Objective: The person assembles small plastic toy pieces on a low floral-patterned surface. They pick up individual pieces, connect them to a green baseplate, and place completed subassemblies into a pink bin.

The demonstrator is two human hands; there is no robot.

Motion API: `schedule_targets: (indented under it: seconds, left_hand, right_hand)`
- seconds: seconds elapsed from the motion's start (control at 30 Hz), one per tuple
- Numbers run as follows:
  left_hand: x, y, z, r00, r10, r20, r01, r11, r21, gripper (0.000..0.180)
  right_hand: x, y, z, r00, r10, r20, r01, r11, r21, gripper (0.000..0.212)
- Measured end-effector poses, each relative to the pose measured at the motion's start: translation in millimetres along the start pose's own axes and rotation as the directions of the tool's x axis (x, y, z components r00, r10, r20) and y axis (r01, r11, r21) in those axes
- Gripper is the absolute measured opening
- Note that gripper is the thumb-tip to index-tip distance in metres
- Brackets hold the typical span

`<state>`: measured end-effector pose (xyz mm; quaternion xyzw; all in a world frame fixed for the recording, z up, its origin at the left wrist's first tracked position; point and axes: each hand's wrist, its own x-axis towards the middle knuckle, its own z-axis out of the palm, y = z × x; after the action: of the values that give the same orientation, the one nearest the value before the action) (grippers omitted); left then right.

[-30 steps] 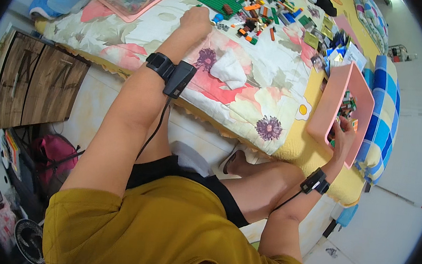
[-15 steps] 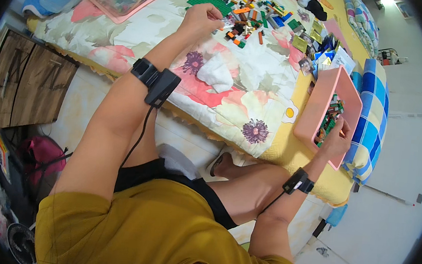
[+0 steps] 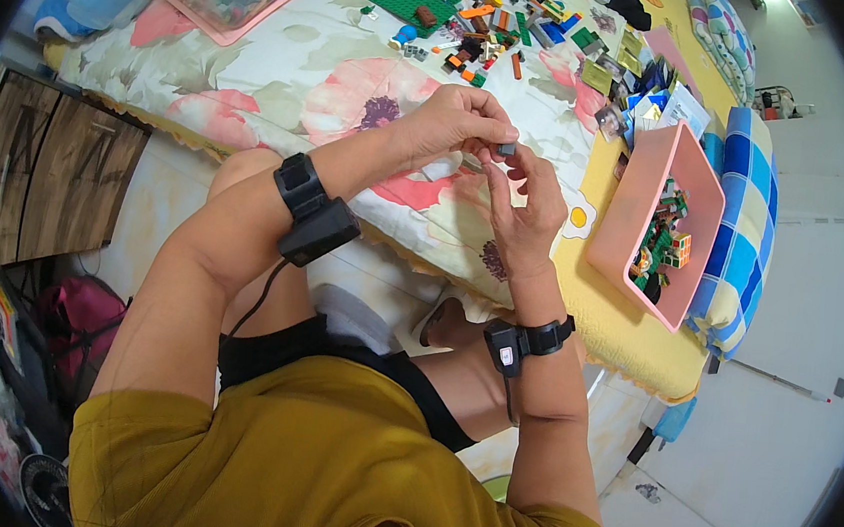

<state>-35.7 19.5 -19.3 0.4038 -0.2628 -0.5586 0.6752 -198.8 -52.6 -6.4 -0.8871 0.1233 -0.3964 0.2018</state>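
My hands meet in front of me above the near part of the flowered bedspread. A small dark grey toy brick (image 3: 506,149) shows between their fingertips. My left hand (image 3: 454,124) pinches it from the left, thumb and fingers pressed together. From the right, my right hand (image 3: 527,208) has its fingertips curled around the same spot. Part of the brick is covered by the fingers. Beyond the hands lie a green baseplate (image 3: 397,2) with a brown piece on it, a small blue piece (image 3: 403,36) and a spread of loose toy bricks (image 3: 482,33).
To the right stands a pink bin (image 3: 618,225) holding bricks and a puzzle cube (image 3: 679,248). Packets and cards (image 3: 657,103) lie beyond it. A clear tub (image 3: 249,7) of bricks is at the far left. A blue checked cushion (image 3: 740,241) borders the bin.
My right hand has left the pink bin and come to the middle. My left hand has drawn back from the brick pile to meet it. The grey brick now shows between them.
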Motion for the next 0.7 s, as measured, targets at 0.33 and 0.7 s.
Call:
schedule_targets:
  seconds: [0.33, 0.7]
  left_hand:
    - [4.5, -12.0, -5.3, 0.995, -0.095, -0.022, 0.095, 0.995, 0.026, 0.020]
    - [2.5, -9.7, 0.9, 0.994, -0.091, -0.064, 0.096, 0.992, 0.078, 0.013]
  right_hand:
    - [-1.6, 4.4, 3.6, 0.999, -0.008, -0.041, 0.010, 0.999, 0.037, 0.030]
    - [-3.2, 10.5, 4.2, 0.997, -0.025, -0.072, 0.028, 0.999, 0.041, 0.026]
